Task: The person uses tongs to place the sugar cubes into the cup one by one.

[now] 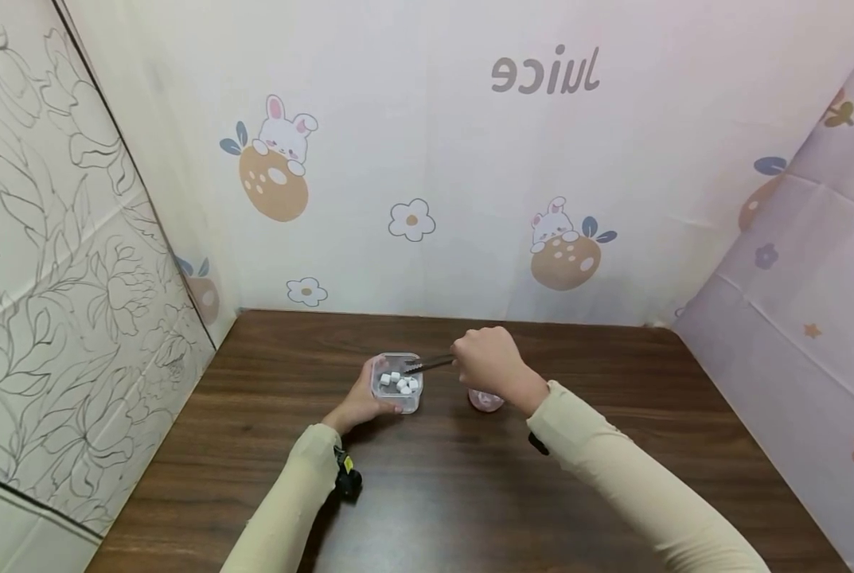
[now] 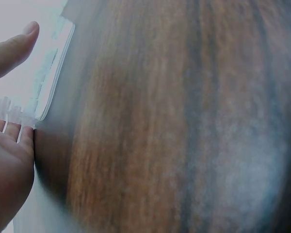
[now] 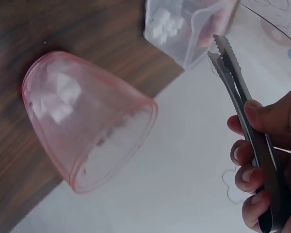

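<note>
My left hand (image 1: pixel 358 404) grips a clear square plastic box (image 1: pixel 409 404) by its left side, thumb near the front and fingers around the back. Several small white cubes (image 1: pixel 403 386) lie inside it. In my right hand (image 1: pixel 489 364) is a pair of dark metal tongs (image 3: pixel 238 94), pinched between thumb and fingers. Their toothed tips point left over the box's right rim in the head view; in the right wrist view the tips are slightly apart with nothing between them. Below the right hand stands a pink see-through cup (image 3: pixel 82 111), partly hidden in the head view, with white pieces at its bottom.
Both things stand on a dark wood-grain table (image 1: pixel 441 493). A pale printed curtain (image 1: pixel 427 159) with rabbits and flowers hangs behind the table's far edge, and a line-drawn floral panel (image 1: pixel 54 239) is on the left.
</note>
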### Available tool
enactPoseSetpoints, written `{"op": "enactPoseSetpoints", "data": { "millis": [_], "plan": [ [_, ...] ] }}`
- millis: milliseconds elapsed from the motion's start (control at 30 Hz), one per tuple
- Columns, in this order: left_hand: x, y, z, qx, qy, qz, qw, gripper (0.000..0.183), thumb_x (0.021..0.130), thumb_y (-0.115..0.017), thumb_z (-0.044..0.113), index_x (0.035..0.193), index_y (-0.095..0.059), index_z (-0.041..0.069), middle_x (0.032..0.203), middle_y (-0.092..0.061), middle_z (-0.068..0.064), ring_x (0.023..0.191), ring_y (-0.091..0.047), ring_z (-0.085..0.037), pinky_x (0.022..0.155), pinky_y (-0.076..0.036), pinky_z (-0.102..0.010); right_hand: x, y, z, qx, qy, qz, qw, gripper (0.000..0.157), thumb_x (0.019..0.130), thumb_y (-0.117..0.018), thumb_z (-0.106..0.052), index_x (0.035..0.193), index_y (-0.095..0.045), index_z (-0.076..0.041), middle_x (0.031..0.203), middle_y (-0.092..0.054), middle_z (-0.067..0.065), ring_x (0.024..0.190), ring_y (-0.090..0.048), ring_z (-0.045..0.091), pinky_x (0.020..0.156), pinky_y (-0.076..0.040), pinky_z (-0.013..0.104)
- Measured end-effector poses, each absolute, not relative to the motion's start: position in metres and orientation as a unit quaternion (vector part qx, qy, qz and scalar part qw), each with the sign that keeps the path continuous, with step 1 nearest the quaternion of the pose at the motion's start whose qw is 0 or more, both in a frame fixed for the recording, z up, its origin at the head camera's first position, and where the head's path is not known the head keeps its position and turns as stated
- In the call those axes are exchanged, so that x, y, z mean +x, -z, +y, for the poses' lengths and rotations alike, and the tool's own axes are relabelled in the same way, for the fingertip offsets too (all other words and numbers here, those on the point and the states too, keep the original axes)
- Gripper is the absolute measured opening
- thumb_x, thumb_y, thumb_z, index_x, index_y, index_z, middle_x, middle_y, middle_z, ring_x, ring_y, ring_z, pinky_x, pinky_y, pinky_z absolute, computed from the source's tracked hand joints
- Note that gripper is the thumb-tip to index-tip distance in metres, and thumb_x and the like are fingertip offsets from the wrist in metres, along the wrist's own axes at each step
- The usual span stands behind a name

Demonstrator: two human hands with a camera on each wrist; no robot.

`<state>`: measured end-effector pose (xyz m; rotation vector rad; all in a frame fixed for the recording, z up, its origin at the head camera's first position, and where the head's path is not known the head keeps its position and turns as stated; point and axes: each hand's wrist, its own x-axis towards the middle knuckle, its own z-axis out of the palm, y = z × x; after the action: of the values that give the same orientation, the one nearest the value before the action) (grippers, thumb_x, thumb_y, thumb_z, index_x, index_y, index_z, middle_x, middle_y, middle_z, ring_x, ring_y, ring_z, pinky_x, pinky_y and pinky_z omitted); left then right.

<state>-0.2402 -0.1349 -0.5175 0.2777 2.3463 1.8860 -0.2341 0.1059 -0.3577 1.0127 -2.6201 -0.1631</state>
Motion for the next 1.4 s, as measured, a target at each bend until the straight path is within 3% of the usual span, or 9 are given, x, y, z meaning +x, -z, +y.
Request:
{"op": "enactPoseSetpoints", "data": {
  "millis": [300, 433, 667, 900, 1133, 1400],
  "plan": [
    [-0.24, 0.519, -0.134, 0.089, -0.632, 0.767, 0.062, 0.107, 0.057, -0.085, -0.006, 0.144, -0.025, 0.006, 0.138, -0.04, -0.022, 0.126, -0.038, -0.037, 0.108, -0.022, -0.05, -0.236, 0.375, 0.087, 0.377, 0.127, -0.897, 0.193, 0.036, 0.064, -0.083, -0.022, 0.049, -0.05, -0.018, 0.047, -0.045, -0.005, 0.045, -0.026, 0.009, 0.038, -0.03, 0.027],
    [-0.241, 0.522, -0.134, 0.094, -0.632, 0.767, 0.052, 0.106, 0.056, -0.085, -0.008, 0.143, -0.026, 0.005, 0.136, -0.042, -0.022, 0.123, -0.04, -0.036, 0.106, -0.025, -0.05, -0.24, 0.381, 0.08, 0.378, 0.142, -0.893, 0.201, 0.032, 0.067, -0.076, -0.015, 0.049, -0.049, -0.018, 0.048, -0.045, -0.004, 0.046, -0.026, 0.009, 0.038, -0.027, 0.027],
    [-0.234, 0.511, -0.134, 0.103, -0.645, 0.756, 0.047, 0.103, 0.057, -0.083, -0.01, 0.142, -0.027, 0.0, 0.136, -0.041, -0.026, 0.124, -0.039, -0.04, 0.106, -0.024, -0.052, -0.243, 0.389, 0.067, 0.367, 0.174, -0.889, 0.213, 0.028, 0.075, -0.064, -0.003, 0.052, -0.056, -0.019, 0.05, -0.05, -0.004, 0.043, -0.033, 0.007, 0.037, -0.035, 0.028],
    [-0.241, 0.522, -0.134, 0.093, -0.639, 0.762, 0.047, 0.106, 0.057, -0.085, -0.007, 0.144, -0.027, 0.005, 0.139, -0.041, -0.022, 0.126, -0.038, -0.037, 0.107, -0.023, -0.051, -0.24, 0.392, 0.057, 0.361, 0.185, -0.886, 0.225, 0.027, 0.076, -0.066, -0.002, 0.054, -0.063, -0.018, 0.049, -0.052, -0.003, 0.042, -0.036, 0.007, 0.039, -0.038, 0.027],
    [-0.24, 0.52, -0.134, 0.087, -0.633, 0.767, 0.051, 0.105, 0.056, -0.086, -0.006, 0.143, -0.028, 0.006, 0.141, -0.04, -0.019, 0.126, -0.038, -0.034, 0.107, -0.023, -0.047, -0.24, 0.395, 0.051, 0.35, 0.184, -0.887, 0.24, 0.03, 0.074, -0.067, -0.003, 0.051, -0.057, -0.02, 0.049, -0.053, -0.004, 0.041, -0.043, 0.008, 0.039, -0.038, 0.028],
    [-0.24, 0.519, -0.134, 0.087, -0.63, 0.77, 0.056, 0.106, 0.058, -0.086, -0.005, 0.144, -0.025, 0.006, 0.14, -0.04, -0.019, 0.125, -0.039, -0.033, 0.106, -0.025, -0.047, -0.239, 0.394, 0.04, 0.333, 0.188, -0.904, 0.194, 0.018, 0.074, -0.071, -0.013, 0.059, -0.064, -0.018, 0.053, -0.054, -0.003, 0.044, -0.044, 0.009, 0.04, -0.039, 0.028]
  ]
}}
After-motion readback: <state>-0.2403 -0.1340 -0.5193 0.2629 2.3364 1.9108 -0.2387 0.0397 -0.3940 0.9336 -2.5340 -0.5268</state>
